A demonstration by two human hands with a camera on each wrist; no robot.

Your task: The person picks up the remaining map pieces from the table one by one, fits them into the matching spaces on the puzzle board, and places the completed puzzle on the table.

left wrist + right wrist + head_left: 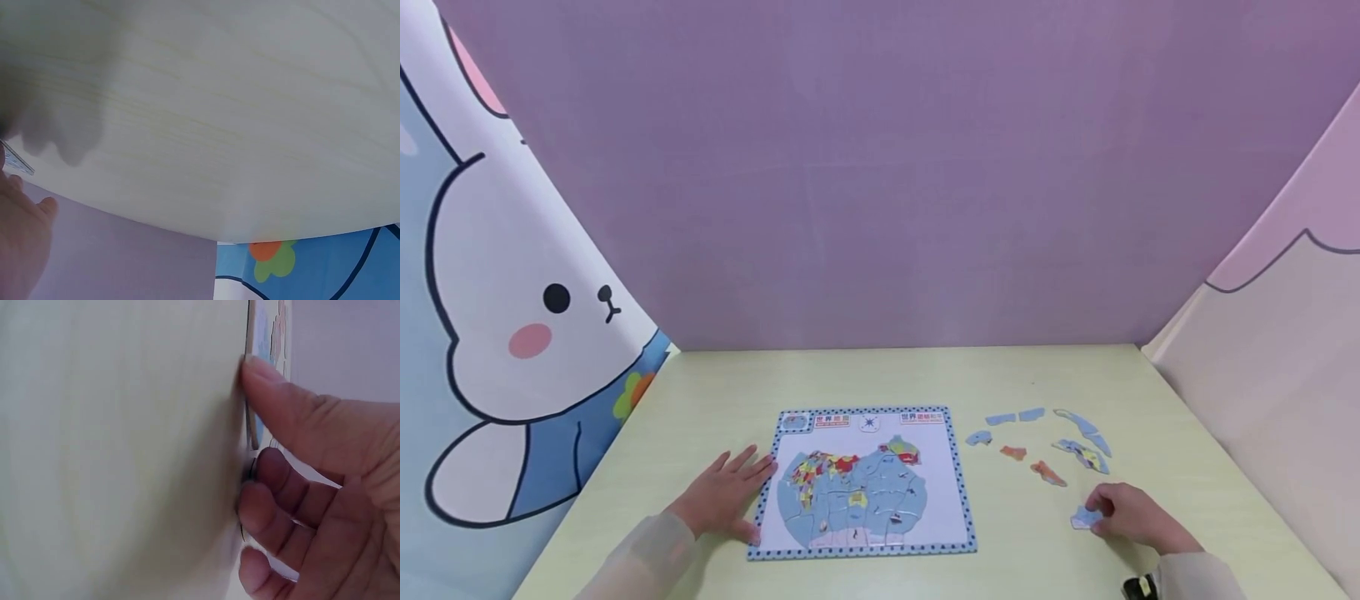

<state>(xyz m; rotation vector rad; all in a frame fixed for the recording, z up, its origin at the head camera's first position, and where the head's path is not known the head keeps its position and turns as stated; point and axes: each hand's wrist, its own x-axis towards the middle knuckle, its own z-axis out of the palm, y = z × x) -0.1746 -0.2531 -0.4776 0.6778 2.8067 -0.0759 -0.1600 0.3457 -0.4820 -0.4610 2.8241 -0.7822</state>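
A world map puzzle board [945, 492] with a blue dotted border lies on the table, partly filled with joined pieces. My left hand [726, 493] rests at its left edge with fingers stretched out and fingertips on the border; in the left wrist view only part of that hand [25, 240] shows. Over on the right, my right hand [1135, 512] pinches a light blue puzzle piece [1082, 518] close to the tabletop. The right wrist view shows the thumb at the piece's edge [252, 331] and the other fingers curled below it.
Several loose puzzle pieces lie right of the board, among them an orange one [1048, 473], a blue and yellow one [1082, 455] and a long blue one [1077, 421]. A purple backdrop [880, 183] stands behind the table [700, 392], with a printed rabbit curtain [497, 292] at left.
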